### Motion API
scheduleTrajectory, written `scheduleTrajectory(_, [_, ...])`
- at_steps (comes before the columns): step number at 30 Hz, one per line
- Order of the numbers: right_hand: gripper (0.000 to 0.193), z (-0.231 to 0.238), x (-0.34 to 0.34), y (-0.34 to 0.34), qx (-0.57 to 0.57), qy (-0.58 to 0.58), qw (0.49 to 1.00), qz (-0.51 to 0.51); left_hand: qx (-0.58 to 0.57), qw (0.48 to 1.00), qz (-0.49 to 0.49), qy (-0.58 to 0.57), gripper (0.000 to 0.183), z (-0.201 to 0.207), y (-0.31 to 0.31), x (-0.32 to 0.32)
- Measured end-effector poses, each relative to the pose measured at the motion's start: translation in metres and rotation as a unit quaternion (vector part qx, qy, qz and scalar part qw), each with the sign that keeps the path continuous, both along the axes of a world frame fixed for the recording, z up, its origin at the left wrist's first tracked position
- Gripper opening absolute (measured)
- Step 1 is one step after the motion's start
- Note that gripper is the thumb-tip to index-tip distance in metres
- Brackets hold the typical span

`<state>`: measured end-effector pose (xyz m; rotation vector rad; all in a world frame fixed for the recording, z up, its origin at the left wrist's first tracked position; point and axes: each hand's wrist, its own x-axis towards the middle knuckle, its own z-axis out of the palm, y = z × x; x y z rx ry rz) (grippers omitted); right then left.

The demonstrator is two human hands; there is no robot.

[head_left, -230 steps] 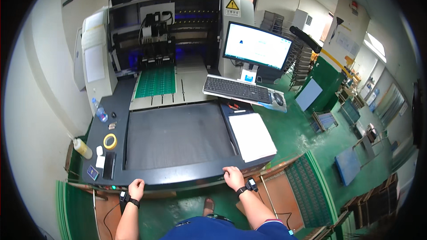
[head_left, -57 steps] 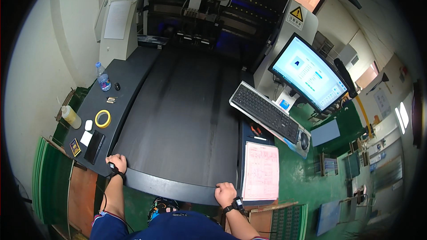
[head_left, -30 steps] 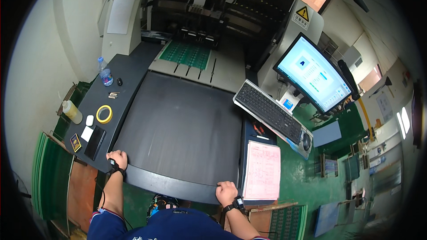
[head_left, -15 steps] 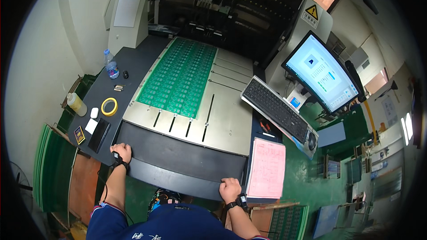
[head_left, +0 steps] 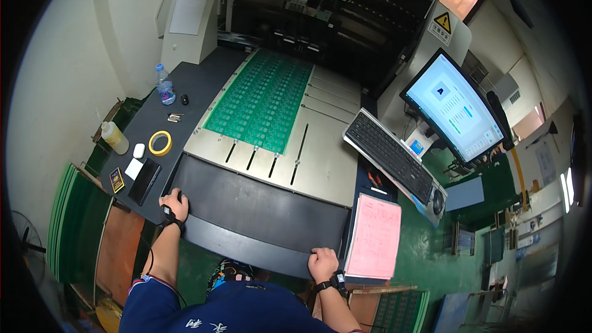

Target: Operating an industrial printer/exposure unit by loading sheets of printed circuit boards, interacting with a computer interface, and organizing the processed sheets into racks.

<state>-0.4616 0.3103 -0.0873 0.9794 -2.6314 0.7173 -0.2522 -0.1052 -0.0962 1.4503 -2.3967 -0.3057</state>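
My left hand (head_left: 174, 204) rests at the left end of the black front ledge (head_left: 246, 240), its fingers slightly apart and bent over the corner. At the ledge's right end, my right hand (head_left: 322, 264) is closed, with curled fingers against the edge. Both wrists wear a black strap with a small device. Beyond the ledge, a green circuit-board panel (head_left: 262, 102) with rows of small patterns lies on the silver metal machine bed (head_left: 320, 172). A stack of pink papers (head_left: 373, 237) lies just beyond my right hand. A black phone (head_left: 144, 181) lies near my left hand.
On the left are a water bottle (head_left: 165, 85), yellow tape roll (head_left: 160, 143), squeeze bottle (head_left: 115, 138) and small dark card box (head_left: 116, 180). A keyboard (head_left: 390, 157), mouse (head_left: 438, 202) and lit monitor (head_left: 453, 108) stand right. The dark machine head (head_left: 314, 9) spans the back.
The whole view has shifted slightly, so the scene sits a little to the right. My left hand's fingers have spread a little at the corner. My right hand stays at the ledge.
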Motion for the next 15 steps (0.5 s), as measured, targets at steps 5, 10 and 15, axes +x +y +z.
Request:
scheduleTrajectory(5, [0.013,0.001,-0.001,-0.001,0.006,-0.006,1.0,-0.001,0.013,1.0,0.013,-0.003,0.039,0.007,0.003,-0.002])
scheduleTrajectory(10, [0.013,0.002,0.0,-0.001,0.009,-0.013,1.0,-0.002,0.025,1.0,0.009,-0.006,0.039,0.001,-0.001,-0.003])
scheduleTrajectory(15, [0.013,-0.001,0.001,0.0,0.022,-0.009,1.0,-0.01,0.017,0.999,-0.001,-0.047,0.027,-0.002,-0.002,0.0])
